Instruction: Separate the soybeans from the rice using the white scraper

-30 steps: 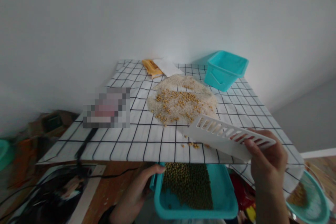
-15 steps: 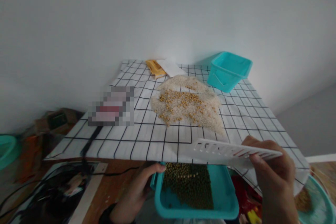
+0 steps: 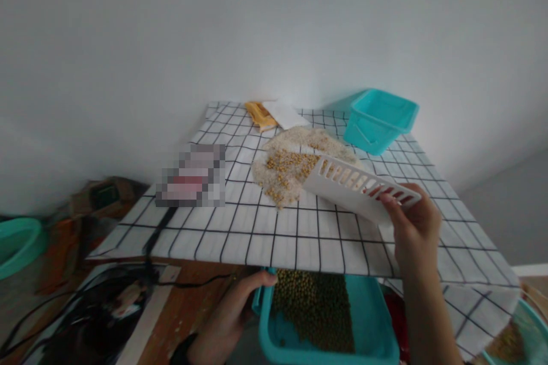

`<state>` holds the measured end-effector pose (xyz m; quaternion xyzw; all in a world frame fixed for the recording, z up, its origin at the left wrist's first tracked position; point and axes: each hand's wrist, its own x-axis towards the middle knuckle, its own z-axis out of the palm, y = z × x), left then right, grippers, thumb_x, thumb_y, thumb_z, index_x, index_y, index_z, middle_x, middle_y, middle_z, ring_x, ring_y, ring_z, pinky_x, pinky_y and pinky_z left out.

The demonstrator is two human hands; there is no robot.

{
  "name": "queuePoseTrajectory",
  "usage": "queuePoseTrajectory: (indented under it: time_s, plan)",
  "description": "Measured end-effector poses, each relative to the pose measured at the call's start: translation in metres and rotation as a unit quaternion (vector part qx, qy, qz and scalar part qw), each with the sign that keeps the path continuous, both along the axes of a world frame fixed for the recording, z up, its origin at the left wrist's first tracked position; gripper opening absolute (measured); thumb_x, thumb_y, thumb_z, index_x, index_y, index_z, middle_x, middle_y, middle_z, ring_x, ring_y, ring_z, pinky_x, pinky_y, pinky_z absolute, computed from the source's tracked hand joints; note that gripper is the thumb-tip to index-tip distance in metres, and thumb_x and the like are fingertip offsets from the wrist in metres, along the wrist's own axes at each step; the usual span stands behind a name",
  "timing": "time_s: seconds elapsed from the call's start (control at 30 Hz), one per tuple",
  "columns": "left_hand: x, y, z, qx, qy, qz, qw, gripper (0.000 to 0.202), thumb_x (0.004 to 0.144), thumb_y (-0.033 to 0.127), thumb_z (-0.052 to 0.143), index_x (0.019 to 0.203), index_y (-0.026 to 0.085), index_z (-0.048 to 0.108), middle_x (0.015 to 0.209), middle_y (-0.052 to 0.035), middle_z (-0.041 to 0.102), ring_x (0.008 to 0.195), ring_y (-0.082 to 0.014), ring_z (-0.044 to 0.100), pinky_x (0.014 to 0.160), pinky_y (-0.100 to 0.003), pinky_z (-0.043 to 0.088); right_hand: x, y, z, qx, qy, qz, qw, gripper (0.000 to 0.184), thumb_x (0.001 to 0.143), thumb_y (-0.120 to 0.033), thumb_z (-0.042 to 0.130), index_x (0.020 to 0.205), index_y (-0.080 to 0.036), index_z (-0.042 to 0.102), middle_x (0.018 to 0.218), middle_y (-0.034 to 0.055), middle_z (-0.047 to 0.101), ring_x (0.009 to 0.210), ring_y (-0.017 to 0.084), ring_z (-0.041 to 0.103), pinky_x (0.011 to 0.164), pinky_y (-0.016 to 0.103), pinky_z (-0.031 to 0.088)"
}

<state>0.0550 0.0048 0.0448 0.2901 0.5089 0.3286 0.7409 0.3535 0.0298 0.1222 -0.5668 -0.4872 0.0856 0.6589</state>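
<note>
My left hand [image 3: 229, 308] is closed on the left rim of a turquoise bin [image 3: 391, 319] at the table's front edge. Yellowish and dark green beans [image 3: 312, 308] lie inside it, mostly toward its left. Above the tablecloth, my right hand [image 3: 413, 219] grips the right end of a white slotted plastic tray [image 3: 346, 197], which is tilted. The tray's left end covers part of a spread heap of pale grain [image 3: 295, 140] with yellow beans [image 3: 285, 162] scattered over it. Whether anything lies in the tray is hidden.
A second turquoise bin [image 3: 381, 120] stands at the back right of the checked tablecloth [image 3: 257, 234]. A yellow packet [image 3: 260, 116] and white paper [image 3: 286, 114] lie at the back. A blurred-out object [image 3: 190, 177] with a black strap sits left. Cables [image 3: 192, 284] run below.
My right hand has carried the slotted tray forward and up from the front edge to the grain heap. My left hand keeps its hold on the bin. The view has shifted slightly.
</note>
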Motion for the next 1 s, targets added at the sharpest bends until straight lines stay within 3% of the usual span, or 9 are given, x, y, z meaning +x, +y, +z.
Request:
queuePoseTrajectory:
  time_s: [0.13,0.3,0.4,0.43,0.5,0.57,0.73,0.87,1.0]
  plan:
    - [0.001,0.0,-0.003,0.008,-0.003,-0.005,1.0,0.005,0.071,0.029,0.076,0.069,0.026,0.078,0.073,-0.0018,0.073,0.072,-0.0224,0.063,0.07,-0.034,0.054,0.003,0.009,0.004,-0.015,0.004,0.022,1.0,0.014,0.082,-0.034,0.076,0.082,-0.021,0.07,0.076,0.0006,0.069,0.066,0.015,0.06,0.061,0.028,0.043]
    - [-0.005,-0.003,-0.012,0.077,0.016,-0.038,0.996,0.01,0.076,0.032,0.072,0.074,0.027,0.081,0.078,-0.0035,0.076,0.073,-0.0238,0.065,0.072,-0.036,0.055,0.003,0.006,0.01,0.054,0.062,-0.05,0.995,0.02,0.078,-0.036,0.078,0.079,-0.02,0.066,0.073,-0.0008,0.066,0.065,0.015,0.06,0.065,0.03,0.046]
    - [-0.008,-0.006,-0.013,0.129,0.024,-0.022,0.991,0.025,0.058,0.021,0.084,0.082,0.03,0.083,0.092,-0.001,0.078,0.085,-0.023,0.065,0.082,-0.032,0.054,0.004,0.009,0.017,0.093,0.064,-0.086,0.99,0.019,0.079,-0.034,0.076,0.077,-0.019,0.065,0.073,-0.0012,0.064,0.067,0.015,0.06,0.068,0.03,0.047]
    - [-0.007,-0.006,-0.011,0.126,0.023,-0.015,0.992,0.027,0.056,0.02,0.085,0.081,0.03,0.082,0.091,0.0001,0.078,0.086,-0.0224,0.065,0.081,-0.031,0.053,0.005,0.011,0.019,0.098,0.06,-0.092,0.989,0.018,0.079,-0.034,0.075,0.077,-0.019,0.065,0.073,-0.0013,0.063,0.066,0.014,0.059,0.068,0.029,0.046]
    - [-0.003,-0.005,-0.005,0.069,0.01,-0.009,0.998,0.009,0.065,0.029,0.081,0.074,0.028,0.08,0.079,0.0,0.075,0.076,-0.0213,0.063,0.073,-0.031,0.054,0.007,0.017,0.022,0.095,0.04,-0.105,0.989,0.017,0.08,-0.033,0.075,0.078,-0.019,0.065,0.072,-0.0015,0.063,0.066,0.014,0.058,0.067,0.028,0.045]
    - [0.003,-0.002,0.001,0.017,-0.002,-0.009,1.0,0.012,0.074,0.035,0.074,0.068,0.026,0.078,0.069,-0.0008,0.071,0.068,-0.0211,0.062,0.068,-0.033,0.054,0.009,0.022,0.022,0.07,0.012,-0.118,0.99,0.017,0.08,-0.034,0.074,0.079,-0.019,0.066,0.072,-0.0011,0.064,0.065,0.014,0.056,0.065,0.027,0.043]
    - [0.003,-0.001,0.0,0.029,0.016,-0.021,0.999,0.007,0.073,0.032,0.075,0.073,0.028,0.081,0.077,-0.0042,0.078,0.08,-0.0272,0.068,0.072,-0.037,0.057,0.013,0.026,0.02,0.008,-0.004,-0.084,0.996,0.018,0.082,-0.036,0.074,0.083,-0.02,0.068,0.071,-0.0012,0.064,0.061,0.014,0.053,0.058,0.027,0.039]
    - [-0.007,-0.004,-0.013,0.083,0.036,-0.017,0.996,0.019,0.056,0.019,0.084,0.071,0.031,0.081,0.091,-0.0024,0.082,0.093,-0.0292,0.067,0.084,-0.036,0.056,0.012,0.017,0.023,0.014,0.017,-0.05,0.999,0.018,0.08,-0.036,0.076,0.081,-0.021,0.067,0.075,0.0006,0.067,0.065,0.016,0.058,0.061,0.029,0.043]
    - [-0.01,-0.005,-0.023,0.102,0.047,-0.025,0.993,0.021,0.058,0.022,0.083,0.077,0.031,0.083,0.092,-0.002,0.082,0.09,-0.0284,0.068,0.082,-0.036,0.055,0.009,0.007,0.031,0.047,0.039,-0.049,0.997,0.019,0.078,-0.035,0.079,0.078,-0.021,0.066,0.073,-0.001,0.066,0.064,0.015,0.058,0.063,0.028,0.043]
